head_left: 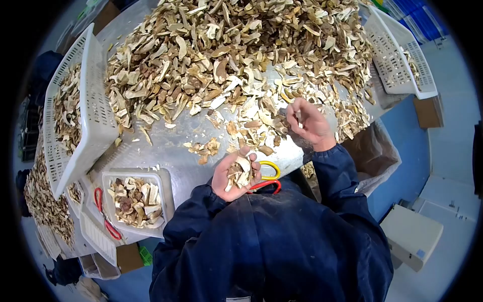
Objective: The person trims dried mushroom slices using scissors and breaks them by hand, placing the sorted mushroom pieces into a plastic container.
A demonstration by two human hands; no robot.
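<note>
My left hand (pixel 230 177), palm up and fingers curled, cradles several dried mushroom slices (pixel 240 172) at the table's near edge. To the right, my right hand (pixel 313 126) is raised over the scattered slices, its fingers closed on a small pale mushroom piece (pixel 300 119). A small dark grey thing (pixel 283 111) shows at its fingertips; I cannot make out what it is. Beside my left hand are a yellow handle loop (pixel 271 170) and a red handle loop (pixel 266 185), apparently of scissors, with the rest hidden. A large heap of dried mushroom slices (pixel 216 60) covers the far part of the table.
A white tray (pixel 166 189) of slices sits at left, with red-handled scissors (pixel 104 214) alongside. White perforated baskets stand on the left (pixel 95 105) and far right (pixel 385 50). A plastic-lined box (pixel 375 156) stands below the table's right edge.
</note>
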